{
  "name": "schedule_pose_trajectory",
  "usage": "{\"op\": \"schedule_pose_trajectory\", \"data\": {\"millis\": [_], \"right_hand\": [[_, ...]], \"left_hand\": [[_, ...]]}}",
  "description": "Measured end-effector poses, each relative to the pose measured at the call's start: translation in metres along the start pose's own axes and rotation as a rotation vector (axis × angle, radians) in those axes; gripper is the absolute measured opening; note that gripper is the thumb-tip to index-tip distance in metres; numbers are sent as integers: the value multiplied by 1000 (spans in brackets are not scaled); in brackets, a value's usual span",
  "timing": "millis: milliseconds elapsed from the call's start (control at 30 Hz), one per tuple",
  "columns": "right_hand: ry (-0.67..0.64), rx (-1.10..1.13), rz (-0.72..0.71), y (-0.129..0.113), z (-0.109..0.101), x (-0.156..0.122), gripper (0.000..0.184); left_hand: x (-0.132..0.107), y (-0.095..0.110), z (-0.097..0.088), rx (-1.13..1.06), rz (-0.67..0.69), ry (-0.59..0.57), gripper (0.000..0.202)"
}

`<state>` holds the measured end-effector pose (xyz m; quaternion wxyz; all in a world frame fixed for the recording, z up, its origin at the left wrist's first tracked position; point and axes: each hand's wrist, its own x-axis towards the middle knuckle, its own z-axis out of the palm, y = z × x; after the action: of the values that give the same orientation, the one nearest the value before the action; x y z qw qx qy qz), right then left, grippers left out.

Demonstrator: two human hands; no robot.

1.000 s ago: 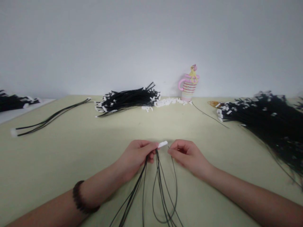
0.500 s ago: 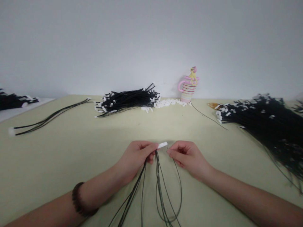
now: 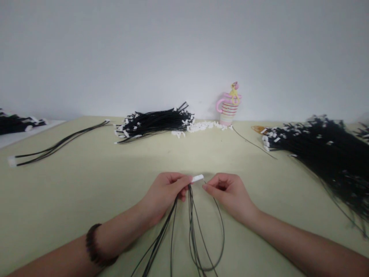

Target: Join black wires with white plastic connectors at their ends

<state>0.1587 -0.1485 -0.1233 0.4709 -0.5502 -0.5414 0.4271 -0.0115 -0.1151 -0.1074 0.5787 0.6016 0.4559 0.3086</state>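
My left hand [image 3: 165, 191] pinches a small white connector [image 3: 197, 178] between thumb and forefinger, with several thin black wires [image 3: 192, 227] trailing down from it toward me. My right hand [image 3: 227, 192] is closed in a pinch on the tip of one thin black wire [image 3: 221, 227], which loops down and back; its tip is held just right of the connector. Both hands hover low over the pale yellow-green table [image 3: 86, 192].
A bundle of black wires with white connectors [image 3: 152, 122] lies at the back centre beside loose white connectors [image 3: 204, 125] and a pink striped cup [image 3: 229, 107]. A large wire pile [image 3: 323, 150] fills the right. A few wires [image 3: 57, 146] lie at the left.
The right hand has crept slightly down and left toward the connector, and the wire loop below has widened. The left hand has hardly moved.
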Motion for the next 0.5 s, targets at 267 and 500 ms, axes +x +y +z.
{"op": "schedule_pose_trajectory", "data": {"millis": [267,500], "right_hand": [[-14,-11,-6,1,0,1,19],[-19,-35,-15,0,1,1,19]], "left_hand": [[-1,4,1,30,-2,8,35],[-2,5,2,29,3,17,34]]}}
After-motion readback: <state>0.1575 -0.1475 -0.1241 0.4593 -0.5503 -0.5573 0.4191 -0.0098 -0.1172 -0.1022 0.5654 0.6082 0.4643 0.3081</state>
